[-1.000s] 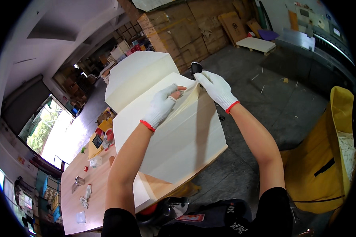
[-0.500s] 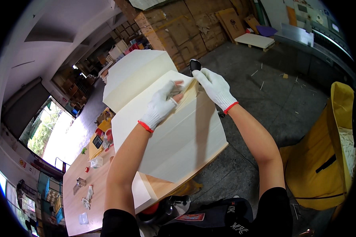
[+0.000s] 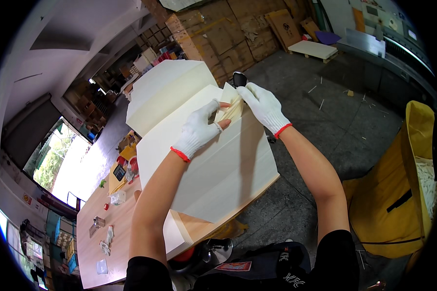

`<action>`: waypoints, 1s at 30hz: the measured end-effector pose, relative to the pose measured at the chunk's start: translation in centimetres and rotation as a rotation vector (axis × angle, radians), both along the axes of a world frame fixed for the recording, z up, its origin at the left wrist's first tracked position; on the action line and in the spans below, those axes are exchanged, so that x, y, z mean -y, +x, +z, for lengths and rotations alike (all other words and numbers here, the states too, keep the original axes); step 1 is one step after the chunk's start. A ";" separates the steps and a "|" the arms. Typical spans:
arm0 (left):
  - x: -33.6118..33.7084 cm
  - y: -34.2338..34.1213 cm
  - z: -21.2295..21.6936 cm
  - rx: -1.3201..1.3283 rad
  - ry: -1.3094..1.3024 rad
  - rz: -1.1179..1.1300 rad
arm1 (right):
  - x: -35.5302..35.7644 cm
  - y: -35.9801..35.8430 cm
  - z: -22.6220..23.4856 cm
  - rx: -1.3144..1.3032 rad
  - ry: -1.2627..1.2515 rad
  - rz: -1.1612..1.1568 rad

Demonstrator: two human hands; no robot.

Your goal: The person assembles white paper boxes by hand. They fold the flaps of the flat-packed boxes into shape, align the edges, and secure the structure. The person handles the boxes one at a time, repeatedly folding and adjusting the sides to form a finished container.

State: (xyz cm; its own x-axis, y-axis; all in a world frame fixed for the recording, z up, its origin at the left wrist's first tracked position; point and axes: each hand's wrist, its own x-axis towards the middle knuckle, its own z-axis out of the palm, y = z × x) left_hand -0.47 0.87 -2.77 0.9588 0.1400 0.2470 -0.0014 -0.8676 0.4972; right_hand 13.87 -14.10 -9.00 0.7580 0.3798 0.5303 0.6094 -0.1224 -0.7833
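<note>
A large stack of white paper sheets (image 3: 213,160) lies in front of me on the table's right end. My right hand (image 3: 263,107), in a white knitted glove with a red cuff, is closed on the far right corner of the upper sheets. My left hand (image 3: 197,128), gloved alike with thumb and index fingertip bare, holds the lifted sheet edges (image 3: 234,110) between those two fingers. These cream edges are fanned and bent upward between my hands. Farther back, another stack of white sheets (image 3: 172,92) rises higher. My remaining left fingers are partly hidden.
On the wooden table (image 3: 94,262) lie a calculator (image 3: 119,172), a metal cup-like object (image 3: 98,222) and crumpled white scraps (image 3: 105,248). A yellow sack (image 3: 388,203) of paper strips stands at right. A rounded black object (image 3: 239,79) is beyond my right hand. Large cardboard (image 3: 223,39) stands behind.
The corner of the upper sheets has bent up and its edges have fanned out more between my hands. My left hand has shifted slightly right; my right hand has hardly moved.
</note>
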 end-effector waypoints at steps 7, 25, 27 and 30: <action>0.2 -0.2 0.2 -0.016 -0.078 0.001 | -0.1 0.2 -0.3 -0.002 0.014 -0.002; 0.1 0.3 -0.4 0.011 0.043 -0.008 | 0.1 0.0 -0.5 -0.022 -0.013 -0.011; -0.3 0.5 -0.4 0.030 0.110 -0.003 | 0.0 0.0 -0.4 -0.016 -0.004 -0.008; -0.3 0.5 -0.3 0.010 0.071 0.023 | -0.1 0.2 -0.6 -0.003 0.016 -0.009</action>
State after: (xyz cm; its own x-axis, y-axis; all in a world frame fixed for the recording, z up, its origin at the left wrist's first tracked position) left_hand 0.01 1.17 -3.08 0.9530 0.1435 0.2667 0.0140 -0.9005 0.4346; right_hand 14.03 -14.03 -9.57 0.7630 0.3644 0.5339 0.6058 -0.1151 -0.7873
